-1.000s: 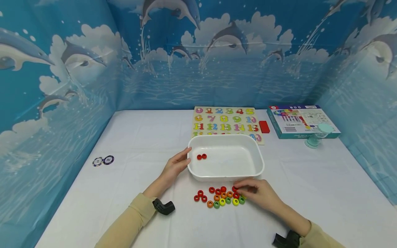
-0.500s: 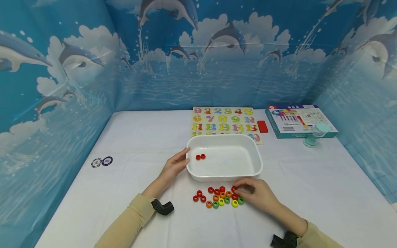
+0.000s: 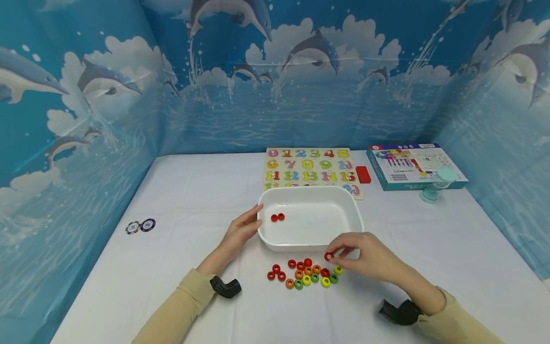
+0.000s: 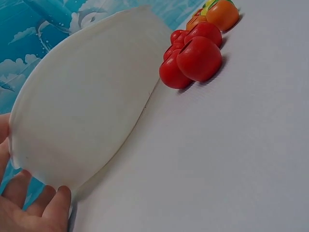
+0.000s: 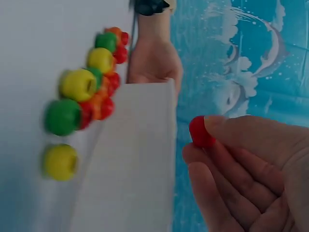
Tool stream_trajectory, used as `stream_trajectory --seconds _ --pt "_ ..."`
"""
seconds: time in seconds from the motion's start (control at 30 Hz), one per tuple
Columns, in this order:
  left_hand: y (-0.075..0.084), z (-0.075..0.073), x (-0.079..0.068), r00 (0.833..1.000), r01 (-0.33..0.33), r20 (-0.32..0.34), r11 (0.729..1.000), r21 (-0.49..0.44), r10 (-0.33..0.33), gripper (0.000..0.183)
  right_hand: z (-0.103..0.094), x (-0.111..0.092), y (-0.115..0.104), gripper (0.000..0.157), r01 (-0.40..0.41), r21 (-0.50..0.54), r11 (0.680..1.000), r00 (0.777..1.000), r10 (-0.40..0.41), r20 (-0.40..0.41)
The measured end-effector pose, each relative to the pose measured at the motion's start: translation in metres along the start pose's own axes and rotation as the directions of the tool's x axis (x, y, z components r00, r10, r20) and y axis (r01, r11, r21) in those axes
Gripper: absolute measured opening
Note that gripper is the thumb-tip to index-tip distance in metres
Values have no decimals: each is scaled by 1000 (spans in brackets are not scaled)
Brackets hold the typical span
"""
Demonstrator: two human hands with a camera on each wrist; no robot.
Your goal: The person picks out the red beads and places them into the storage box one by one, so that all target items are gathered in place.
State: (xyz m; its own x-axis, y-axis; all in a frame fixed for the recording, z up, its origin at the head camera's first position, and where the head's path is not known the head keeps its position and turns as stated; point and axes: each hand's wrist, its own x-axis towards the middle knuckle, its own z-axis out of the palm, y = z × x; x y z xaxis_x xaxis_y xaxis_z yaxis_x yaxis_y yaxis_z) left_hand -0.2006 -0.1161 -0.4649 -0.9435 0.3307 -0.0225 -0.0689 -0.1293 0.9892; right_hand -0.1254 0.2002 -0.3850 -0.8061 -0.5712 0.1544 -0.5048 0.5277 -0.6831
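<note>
A red bead (image 3: 328, 256) is pinched between the thumb and a finger of my right hand (image 3: 365, 255), raised just in front of the white tray's near edge. In the right wrist view, the pinched red bead (image 5: 201, 132) shows clearly at the fingertips. My left hand (image 3: 236, 235) rests its fairly straight fingers against the left end of the white tray (image 3: 311, 247). The left wrist view shows those fingers (image 4: 58, 208) touching the tray's outer wall. Inside the tray, at its left, lie two red beads (image 3: 277, 217). Red, orange, yellow and green beads (image 3: 308, 271) cluster on the cloth before it.
Behind the tray lies a number puzzle board (image 3: 307, 165), partly covered by it, with a red block (image 3: 363, 175) beside. At the back right are a flat game box (image 3: 418, 165) and a teal hourglass-like object (image 3: 436, 186). Two round chips (image 3: 140, 226) lie far left.
My right hand has lifted a red bead off the pile, moving up and slightly right, and a yellow bead beneath has come into view. The left hand stays at the tray.
</note>
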Motion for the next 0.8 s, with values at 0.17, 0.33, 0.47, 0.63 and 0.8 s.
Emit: stream_trajectory --seconds 0.17,0.33,0.47,0.63,0.8 --pt "9 4 -4 1000 7 11 1000 15 -7 47 -30 44 -8 18 76 128 989 994 -86 71" --pt "19 9 -10 1000 9 20 999 37 -9 48 -38 102 5 19 -7 223 975 986 -30 162" --pt "20 8 -10 1000 11 28 1000 28 -12 48 -25 141 28 20 -81 264 961 969 13 248" --pt "19 7 -9 999 14 49 1000 20 -15 49 -4 165 56 20 -120 242 963 941 33 336" --pt "19 6 -9 998 15 54 1000 10 -15 49 10 172 68 16 -153 202 967 921 66 383"
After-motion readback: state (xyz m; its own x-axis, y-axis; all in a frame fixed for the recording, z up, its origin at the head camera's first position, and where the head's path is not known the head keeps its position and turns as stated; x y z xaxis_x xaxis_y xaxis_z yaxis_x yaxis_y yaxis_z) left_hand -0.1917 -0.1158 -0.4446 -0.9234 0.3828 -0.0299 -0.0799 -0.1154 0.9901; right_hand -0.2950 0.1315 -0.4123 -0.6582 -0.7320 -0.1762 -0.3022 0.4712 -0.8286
